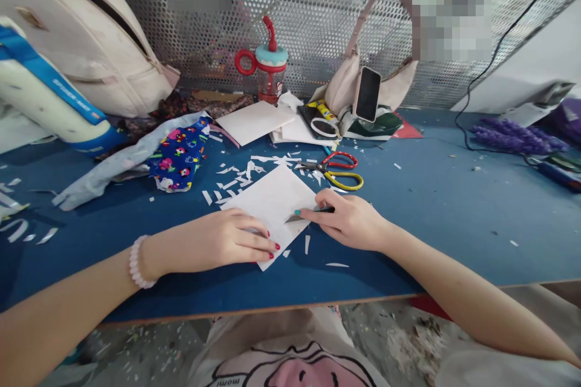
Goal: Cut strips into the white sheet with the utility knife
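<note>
A white sheet of paper (272,193) lies at an angle on the blue table near its front edge. My left hand (227,237) rests flat on the paper's left side, fingers stretched across it and a pink bead bracelet at the wrist. In my right hand (351,221) is a craft knife (296,217), its dark handle partly hidden by the fingers. The pointed blade lies over the right part of the paper; whether it cuts in cannot be made out. Scissors (333,170) with one red and one yellow handle lie just beyond the paper.
Paper scraps (242,175) are strewn around the sheet. Behind it are a patterned blue cloth (179,154), folded white card (254,122), a red-handled cup (271,69) and a phone (367,94) leaning on a handbag (340,81). A backpack (91,42) stands left; purple flowers (517,136) lie right.
</note>
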`<act>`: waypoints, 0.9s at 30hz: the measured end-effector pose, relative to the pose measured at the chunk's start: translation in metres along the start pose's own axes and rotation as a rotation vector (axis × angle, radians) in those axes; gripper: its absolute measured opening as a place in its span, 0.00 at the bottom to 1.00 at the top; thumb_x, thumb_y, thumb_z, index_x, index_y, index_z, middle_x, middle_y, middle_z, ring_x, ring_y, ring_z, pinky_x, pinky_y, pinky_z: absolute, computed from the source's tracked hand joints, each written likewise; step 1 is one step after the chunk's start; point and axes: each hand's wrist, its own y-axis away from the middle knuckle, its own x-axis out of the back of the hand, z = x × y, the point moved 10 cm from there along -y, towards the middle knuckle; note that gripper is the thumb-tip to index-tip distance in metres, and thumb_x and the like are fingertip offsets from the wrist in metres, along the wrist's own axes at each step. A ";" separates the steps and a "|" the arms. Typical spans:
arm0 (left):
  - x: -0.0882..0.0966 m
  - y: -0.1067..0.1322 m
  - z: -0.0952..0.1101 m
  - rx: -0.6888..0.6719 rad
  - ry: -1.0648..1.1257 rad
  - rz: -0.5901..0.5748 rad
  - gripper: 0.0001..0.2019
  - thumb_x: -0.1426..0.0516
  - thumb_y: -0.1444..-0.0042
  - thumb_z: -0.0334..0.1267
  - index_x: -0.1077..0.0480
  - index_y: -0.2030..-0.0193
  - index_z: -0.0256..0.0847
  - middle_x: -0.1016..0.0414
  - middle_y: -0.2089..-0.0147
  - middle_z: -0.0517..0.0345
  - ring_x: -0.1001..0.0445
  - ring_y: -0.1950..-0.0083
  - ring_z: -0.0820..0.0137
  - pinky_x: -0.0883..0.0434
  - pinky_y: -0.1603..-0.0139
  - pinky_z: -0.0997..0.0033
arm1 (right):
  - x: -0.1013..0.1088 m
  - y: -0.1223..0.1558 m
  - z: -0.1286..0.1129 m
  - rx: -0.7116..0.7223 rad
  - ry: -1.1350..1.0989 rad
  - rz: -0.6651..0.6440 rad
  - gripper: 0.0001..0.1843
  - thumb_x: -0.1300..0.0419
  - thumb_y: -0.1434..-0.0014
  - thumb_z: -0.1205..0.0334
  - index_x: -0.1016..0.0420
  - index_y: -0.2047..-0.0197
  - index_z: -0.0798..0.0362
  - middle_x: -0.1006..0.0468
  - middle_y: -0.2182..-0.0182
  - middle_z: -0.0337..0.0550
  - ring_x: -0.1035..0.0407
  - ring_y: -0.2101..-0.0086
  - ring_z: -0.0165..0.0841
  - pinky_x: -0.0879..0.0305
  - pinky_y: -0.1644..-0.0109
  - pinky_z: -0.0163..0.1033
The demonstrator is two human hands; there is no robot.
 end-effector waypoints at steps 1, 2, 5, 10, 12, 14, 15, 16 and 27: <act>0.001 0.000 0.000 -0.002 -0.002 0.005 0.13 0.48 0.27 0.31 0.26 0.43 0.42 0.21 0.41 0.56 0.28 0.38 0.65 0.31 0.40 0.64 | -0.001 0.000 0.000 -0.003 0.004 -0.009 0.23 0.55 0.30 0.65 0.23 0.42 0.46 0.31 0.60 0.46 0.43 0.75 0.26 0.42 0.72 0.34; 0.003 -0.001 0.001 -0.005 -0.005 0.011 0.13 0.47 0.28 0.31 0.25 0.43 0.43 0.21 0.42 0.56 0.27 0.39 0.65 0.31 0.41 0.65 | -0.002 0.000 0.001 -0.008 0.006 -0.020 0.23 0.54 0.30 0.65 0.23 0.42 0.46 0.31 0.60 0.46 0.43 0.75 0.26 0.42 0.72 0.34; 0.007 -0.003 0.003 -0.014 -0.017 0.022 0.12 0.44 0.30 0.30 0.24 0.44 0.43 0.20 0.43 0.57 0.26 0.40 0.65 0.30 0.42 0.66 | -0.004 0.000 0.003 -0.024 -0.003 -0.041 0.22 0.54 0.30 0.65 0.23 0.41 0.45 0.31 0.60 0.46 0.43 0.75 0.26 0.44 0.72 0.34; 0.008 -0.004 0.006 -0.025 -0.050 0.018 0.11 0.43 0.31 0.30 0.24 0.46 0.42 0.20 0.43 0.57 0.26 0.41 0.65 0.30 0.42 0.66 | -0.006 0.000 0.004 -0.039 -0.007 -0.064 0.22 0.53 0.31 0.64 0.23 0.42 0.45 0.31 0.59 0.46 0.42 0.74 0.26 0.43 0.71 0.34; 0.008 -0.005 0.006 -0.024 -0.063 0.013 0.11 0.44 0.30 0.30 0.24 0.46 0.41 0.20 0.43 0.57 0.26 0.41 0.65 0.30 0.42 0.66 | -0.006 -0.001 0.003 -0.036 0.001 -0.064 0.22 0.53 0.31 0.65 0.23 0.42 0.46 0.31 0.60 0.46 0.42 0.74 0.26 0.44 0.71 0.33; 0.007 -0.005 0.006 -0.023 -0.070 0.008 0.11 0.45 0.30 0.30 0.24 0.46 0.41 0.20 0.43 0.57 0.25 0.41 0.64 0.30 0.43 0.65 | -0.006 -0.001 0.003 -0.031 0.007 -0.063 0.22 0.53 0.31 0.65 0.23 0.42 0.45 0.31 0.60 0.45 0.42 0.74 0.26 0.44 0.72 0.33; 0.007 -0.005 0.006 -0.024 -0.072 0.006 0.11 0.45 0.29 0.31 0.24 0.46 0.41 0.20 0.43 0.57 0.26 0.41 0.64 0.30 0.43 0.65 | -0.005 -0.001 0.002 -0.026 0.009 -0.064 0.22 0.53 0.31 0.64 0.23 0.42 0.45 0.31 0.60 0.45 0.42 0.74 0.26 0.44 0.72 0.33; 0.006 -0.004 0.006 -0.025 -0.073 0.003 0.11 0.46 0.29 0.31 0.24 0.46 0.41 0.20 0.43 0.57 0.26 0.41 0.64 0.30 0.43 0.64 | -0.005 -0.001 0.002 -0.020 0.010 -0.064 0.22 0.53 0.31 0.64 0.23 0.42 0.45 0.31 0.60 0.45 0.42 0.74 0.26 0.44 0.72 0.34; 0.006 -0.005 0.006 -0.027 -0.070 0.002 0.11 0.46 0.28 0.31 0.24 0.46 0.41 0.20 0.43 0.57 0.25 0.41 0.64 0.30 0.42 0.65 | -0.008 0.000 0.003 -0.021 0.016 -0.087 0.22 0.53 0.31 0.65 0.23 0.41 0.46 0.31 0.60 0.45 0.43 0.75 0.26 0.46 0.72 0.34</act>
